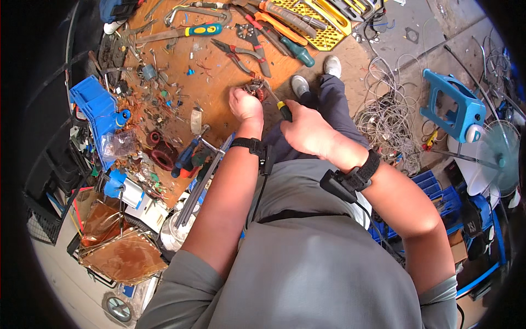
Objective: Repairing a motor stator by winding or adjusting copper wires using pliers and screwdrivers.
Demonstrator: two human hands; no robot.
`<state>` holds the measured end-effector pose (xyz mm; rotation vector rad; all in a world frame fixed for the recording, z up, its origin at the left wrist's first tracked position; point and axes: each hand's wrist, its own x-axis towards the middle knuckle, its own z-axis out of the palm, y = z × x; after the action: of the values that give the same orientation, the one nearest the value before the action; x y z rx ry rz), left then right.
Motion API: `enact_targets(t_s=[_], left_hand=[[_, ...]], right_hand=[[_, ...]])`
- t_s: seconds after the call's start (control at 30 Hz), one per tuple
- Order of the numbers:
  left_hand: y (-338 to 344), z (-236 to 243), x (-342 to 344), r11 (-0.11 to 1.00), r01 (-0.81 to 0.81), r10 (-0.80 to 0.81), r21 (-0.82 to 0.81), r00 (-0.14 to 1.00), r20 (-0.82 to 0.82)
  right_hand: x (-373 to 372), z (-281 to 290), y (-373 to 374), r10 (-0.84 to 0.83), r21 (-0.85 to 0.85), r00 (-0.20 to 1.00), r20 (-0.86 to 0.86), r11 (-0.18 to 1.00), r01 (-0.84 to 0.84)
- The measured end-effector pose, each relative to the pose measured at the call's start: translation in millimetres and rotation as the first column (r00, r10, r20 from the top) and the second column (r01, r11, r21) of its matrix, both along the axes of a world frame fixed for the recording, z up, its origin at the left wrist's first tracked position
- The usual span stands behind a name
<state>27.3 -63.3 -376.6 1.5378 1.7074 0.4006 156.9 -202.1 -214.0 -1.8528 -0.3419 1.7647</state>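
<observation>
My left hand [246, 105] is closed around a small copper-wound motor part [256, 88] at the table's near edge. Reddish windings and dark metal show beyond the fingers; the rest of it is hidden. In my right hand [309, 130] is a screwdriver [284, 110] with a yellow and black handle, gripped in curled fingers. Its thin shaft slants up and left, and the tip meets or lies just beside the part; I cannot tell which. Just beyond my left hand lie red-handled pliers [235, 56] and another pair of cutters [253, 46].
Scraps and small parts litter the wooden table [170, 52]. A file [186, 33], a yellow tray [323, 27] and a green-handled screwdriver [298, 52] lie at the back. Left stands a blue bin [96, 109]. Tangled wire [386, 109], a blue stool [452, 107] and a fan [499, 159] are at right.
</observation>
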Motion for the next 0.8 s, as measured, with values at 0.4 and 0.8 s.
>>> enact_targets(t_s=[0.4,0.8], left_hand=[[2,9,1,0.999,0.017,-0.024,-0.047,0.986,-0.163],[0,23,8,0.998,0.061,-0.063,-0.015,0.970,-0.233]], right_hand=[[31,-46,-9,0.172,-0.005,0.964,-0.202,0.984,-0.176],[16,-40,-23,0.273,-0.043,0.918,0.286,0.961,-0.272]])
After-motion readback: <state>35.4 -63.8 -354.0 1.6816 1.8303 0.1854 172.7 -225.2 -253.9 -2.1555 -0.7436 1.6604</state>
